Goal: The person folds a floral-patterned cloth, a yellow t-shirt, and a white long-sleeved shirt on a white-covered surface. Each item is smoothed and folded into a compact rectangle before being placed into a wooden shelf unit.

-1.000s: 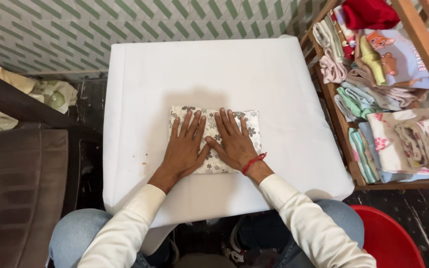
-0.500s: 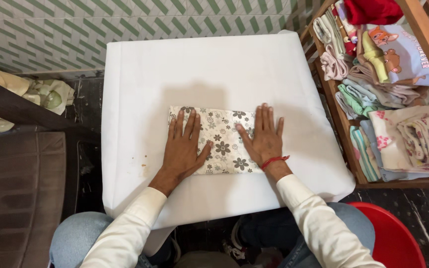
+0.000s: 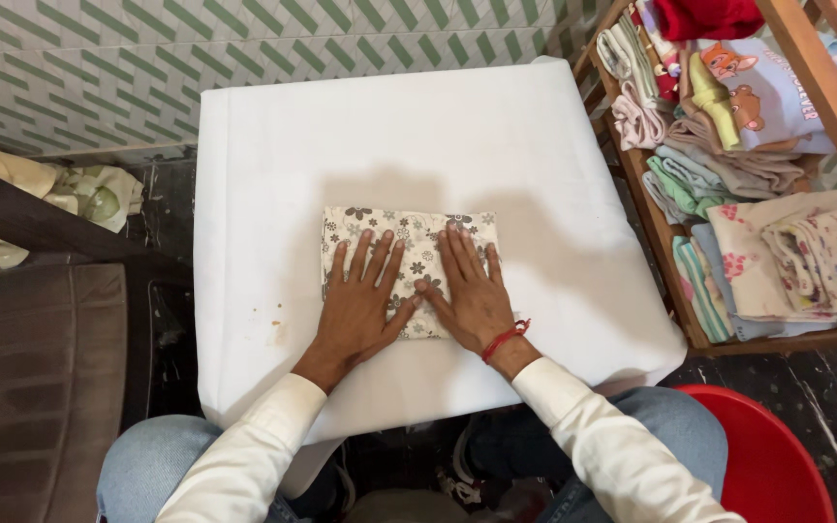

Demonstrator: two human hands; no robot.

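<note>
Single head-worn view, steeply downward and close over the white table [image 3: 535,145], shelf [image 3: 675,281] at right edge.

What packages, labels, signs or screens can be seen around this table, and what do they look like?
No packages, signs or screens show.
Printed garment: on the wooden shelf to the right, pale lilac, folded, with cartoon animal figures in orange and brown and a line of lettering.
Folded cloth: mid-table under the left hand and right hand, cream rectangle with grey flowers, no label visible.
</note>
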